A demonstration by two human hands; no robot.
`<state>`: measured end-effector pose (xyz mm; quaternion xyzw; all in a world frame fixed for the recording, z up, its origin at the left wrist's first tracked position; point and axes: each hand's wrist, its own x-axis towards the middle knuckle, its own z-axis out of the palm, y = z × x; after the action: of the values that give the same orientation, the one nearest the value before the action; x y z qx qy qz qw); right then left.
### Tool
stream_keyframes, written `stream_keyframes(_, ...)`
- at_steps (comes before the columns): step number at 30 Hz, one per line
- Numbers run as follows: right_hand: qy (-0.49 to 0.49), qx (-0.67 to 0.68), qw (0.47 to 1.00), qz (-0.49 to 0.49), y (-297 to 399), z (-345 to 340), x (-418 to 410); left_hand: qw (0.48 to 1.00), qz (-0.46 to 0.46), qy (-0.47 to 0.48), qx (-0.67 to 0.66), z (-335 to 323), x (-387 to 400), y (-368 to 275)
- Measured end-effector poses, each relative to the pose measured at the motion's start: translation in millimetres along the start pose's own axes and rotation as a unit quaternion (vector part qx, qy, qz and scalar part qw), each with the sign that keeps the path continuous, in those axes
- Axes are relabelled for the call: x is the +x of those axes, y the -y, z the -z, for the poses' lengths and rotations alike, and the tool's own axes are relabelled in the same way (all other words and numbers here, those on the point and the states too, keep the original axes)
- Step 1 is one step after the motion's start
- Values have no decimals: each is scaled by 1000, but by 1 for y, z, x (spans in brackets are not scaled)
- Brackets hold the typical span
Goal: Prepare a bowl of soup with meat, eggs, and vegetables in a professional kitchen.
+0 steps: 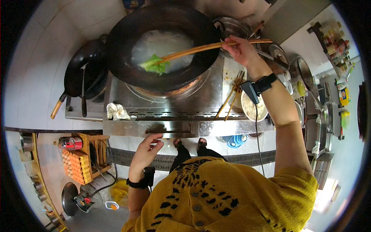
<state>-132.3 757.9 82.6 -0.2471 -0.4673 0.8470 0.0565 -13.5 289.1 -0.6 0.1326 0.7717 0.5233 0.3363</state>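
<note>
A large black wok (121,58) sits on the stove's burner with pale, cloudy liquid (171,43) in its bottom. My right hand (239,50) grips a pair of long wooden chopsticks (197,49) above the wok's right rim. Their tips touch a clump of leafy greens (156,64) at the near side of the liquid. My left hand (148,152) holds nothing, its fingers loosely curved and apart. It hovers just in front of the steel stove's front edge (171,127).
Left of the stove rests a second black wok (75,66) with a long-handled utensil (83,92) on it. A crumpled white cloth (116,112) lies at the stove's left front. Dirty chopsticks (230,98) and a pale bowl (255,108) are at the right. Several egg trays (75,166) stand lower left.
</note>
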Motion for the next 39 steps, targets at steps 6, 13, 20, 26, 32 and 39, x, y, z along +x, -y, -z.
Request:
stream_keyframes(6,41,124,991,37,43,91,-77,996,-41,69,36,-24,13,-18)
stream_keyframes(13,-270,46,949,153,70,200,-256,990,-49,123,46,-34,26,-31)
stream_keyframes(20,-376,-208,883,189,49,213,-314,984,-30,169,39,-38,45,-38)
stream_keyframes(26,-141,-167,901,376,67,111,-259,986,-59,151,48,-36,37,-41)
stream_keyframes(32,172,-250,930,207,4,-46,-88,992,-70,78,69,-25,13,-41)
stream_keyframes(39,133,-279,945,104,-21,-101,-5,999,-28,16,26,-9,-17,-25)
